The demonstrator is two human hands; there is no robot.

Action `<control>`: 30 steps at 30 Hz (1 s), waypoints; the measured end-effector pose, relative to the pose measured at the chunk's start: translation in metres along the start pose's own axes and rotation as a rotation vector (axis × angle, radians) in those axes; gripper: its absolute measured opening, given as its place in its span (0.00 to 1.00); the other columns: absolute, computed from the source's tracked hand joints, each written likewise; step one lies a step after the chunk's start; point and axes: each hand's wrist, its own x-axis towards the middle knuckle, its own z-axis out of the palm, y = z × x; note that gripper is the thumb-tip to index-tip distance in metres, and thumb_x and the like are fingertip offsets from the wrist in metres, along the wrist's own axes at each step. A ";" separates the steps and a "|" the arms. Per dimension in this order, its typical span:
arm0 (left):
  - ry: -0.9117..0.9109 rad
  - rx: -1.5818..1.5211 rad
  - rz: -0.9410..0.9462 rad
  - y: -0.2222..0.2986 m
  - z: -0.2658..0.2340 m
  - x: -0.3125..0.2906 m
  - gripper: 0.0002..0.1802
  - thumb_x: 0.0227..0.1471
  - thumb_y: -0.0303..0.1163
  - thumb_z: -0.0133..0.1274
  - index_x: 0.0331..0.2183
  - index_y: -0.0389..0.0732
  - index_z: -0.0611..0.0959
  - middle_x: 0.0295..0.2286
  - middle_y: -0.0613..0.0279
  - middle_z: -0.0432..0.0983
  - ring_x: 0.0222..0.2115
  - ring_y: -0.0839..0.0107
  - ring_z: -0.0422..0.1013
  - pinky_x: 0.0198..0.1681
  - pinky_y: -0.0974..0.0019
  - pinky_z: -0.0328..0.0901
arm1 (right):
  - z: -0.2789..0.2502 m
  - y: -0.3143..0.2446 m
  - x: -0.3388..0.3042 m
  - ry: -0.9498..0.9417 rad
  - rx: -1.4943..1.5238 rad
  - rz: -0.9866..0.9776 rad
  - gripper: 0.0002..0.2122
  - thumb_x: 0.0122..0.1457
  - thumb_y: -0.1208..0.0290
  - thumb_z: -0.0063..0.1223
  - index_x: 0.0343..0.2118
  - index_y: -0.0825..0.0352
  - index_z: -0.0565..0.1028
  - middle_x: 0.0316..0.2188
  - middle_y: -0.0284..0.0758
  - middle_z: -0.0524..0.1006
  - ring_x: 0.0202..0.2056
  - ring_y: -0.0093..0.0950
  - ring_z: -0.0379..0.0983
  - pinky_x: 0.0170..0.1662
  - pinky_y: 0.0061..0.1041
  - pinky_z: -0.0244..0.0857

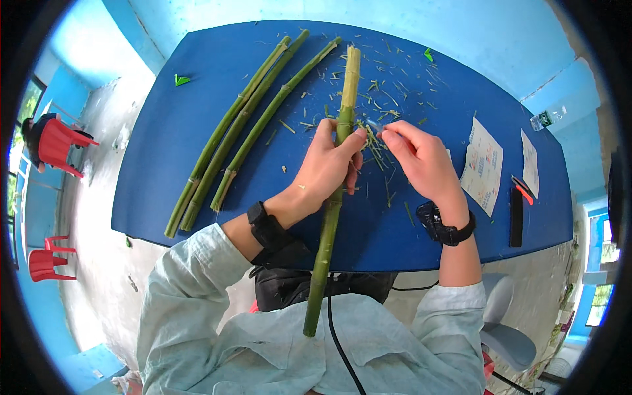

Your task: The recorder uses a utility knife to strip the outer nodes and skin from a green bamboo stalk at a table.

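My left hand (pixel 330 155) is wrapped round a thick green jointed cane stalk (pixel 327 240). The stalk slants from the far side of the table down over its near edge towards my chest. Its upper end is stripped to pale yellow, while below the hand the skin is still green. Just right of the stalk, my right hand (pixel 418 155) is closed in a pinch on a small greyish blade (pixel 374 125), mostly hidden by the fingers. Thin green and yellow shavings (pixel 376 153) lie beneath and around it.
Three more green stalks (pixel 240 122) lie on the left of the blue table (pixel 155 151). At the right are printed paper sheets (pixel 482 168), a black strip (pixel 516 217), a red-and-black tool (pixel 523 189) and a plastic bottle (pixel 548 118). Red chairs (pixel 49 263) stand beyond the left side.
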 end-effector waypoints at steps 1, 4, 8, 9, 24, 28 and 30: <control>0.004 -0.008 -0.007 0.001 0.000 0.000 0.18 0.73 0.44 0.55 0.44 0.39 0.70 0.25 0.64 0.72 0.16 0.75 0.68 0.19 0.67 0.65 | 0.000 -0.001 0.000 -0.013 -0.014 0.000 0.14 0.73 0.58 0.59 0.46 0.67 0.82 0.25 0.44 0.78 0.23 0.37 0.75 0.29 0.33 0.66; -0.048 -0.037 -0.033 0.001 -0.003 0.001 0.17 0.72 0.44 0.54 0.43 0.41 0.71 0.25 0.64 0.72 0.15 0.76 0.66 0.18 0.67 0.63 | 0.002 -0.002 0.000 -0.048 -0.043 -0.013 0.14 0.73 0.58 0.58 0.44 0.66 0.81 0.24 0.44 0.77 0.23 0.39 0.75 0.28 0.35 0.65; -0.081 -0.052 -0.040 -0.005 -0.005 0.002 0.17 0.71 0.45 0.54 0.42 0.42 0.71 0.24 0.63 0.71 0.15 0.74 0.65 0.18 0.66 0.63 | 0.007 -0.004 0.001 -0.083 -0.071 -0.028 0.13 0.74 0.58 0.57 0.42 0.65 0.80 0.24 0.45 0.77 0.25 0.44 0.76 0.28 0.37 0.65; -0.079 -0.060 -0.031 -0.007 -0.005 0.003 0.17 0.72 0.46 0.53 0.42 0.42 0.71 0.24 0.63 0.71 0.15 0.74 0.65 0.19 0.65 0.63 | 0.007 -0.005 0.001 -0.092 -0.084 -0.022 0.13 0.74 0.59 0.57 0.41 0.65 0.80 0.24 0.45 0.77 0.25 0.45 0.76 0.28 0.37 0.65; -0.088 0.152 0.010 -0.007 -0.004 0.004 0.27 0.73 0.54 0.54 0.36 0.37 0.73 0.21 0.67 0.69 0.14 0.77 0.68 0.16 0.67 0.65 | 0.003 -0.001 0.000 -0.089 -0.006 -0.074 0.12 0.73 0.61 0.58 0.44 0.66 0.83 0.28 0.47 0.81 0.26 0.44 0.78 0.29 0.35 0.67; -0.094 0.139 -0.007 -0.001 -0.004 0.002 0.28 0.73 0.55 0.54 0.35 0.37 0.73 0.21 0.68 0.69 0.14 0.77 0.68 0.15 0.67 0.64 | 0.000 -0.010 -0.001 -0.123 -0.059 -0.037 0.13 0.74 0.61 0.55 0.42 0.68 0.81 0.27 0.47 0.80 0.27 0.47 0.78 0.29 0.37 0.67; -0.101 0.130 -0.014 -0.002 -0.004 0.003 0.28 0.72 0.56 0.53 0.35 0.37 0.73 0.21 0.68 0.68 0.14 0.77 0.68 0.15 0.67 0.64 | 0.000 -0.010 -0.001 -0.145 -0.084 -0.020 0.14 0.74 0.61 0.54 0.41 0.68 0.80 0.26 0.48 0.79 0.28 0.49 0.78 0.30 0.39 0.66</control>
